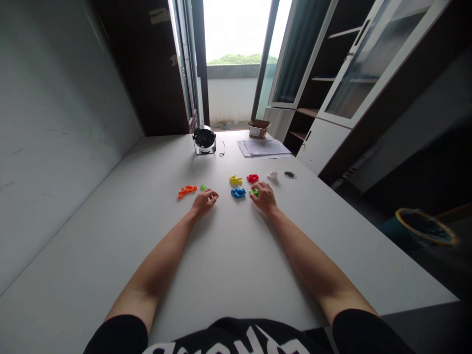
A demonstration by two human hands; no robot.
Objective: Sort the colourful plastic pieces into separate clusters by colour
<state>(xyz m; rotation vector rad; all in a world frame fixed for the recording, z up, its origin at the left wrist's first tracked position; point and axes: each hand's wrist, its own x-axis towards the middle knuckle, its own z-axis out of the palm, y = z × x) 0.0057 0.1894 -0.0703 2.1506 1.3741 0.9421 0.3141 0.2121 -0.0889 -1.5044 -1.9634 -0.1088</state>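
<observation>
Small coloured plastic pieces lie on the white table. My left hand rests with fingers curled, just right of a small light-green piece and an orange piece; whether it holds anything is hidden. My right hand is closed on a green piece. Between my hands lies a blue piece. Beyond it sit a yellow piece, a red piece and a white piece.
A small black desk fan, a loose cable, a stack of papers and a cardboard box stand at the table's far end. A round cable hole is near the right edge. Cabinets stand at right.
</observation>
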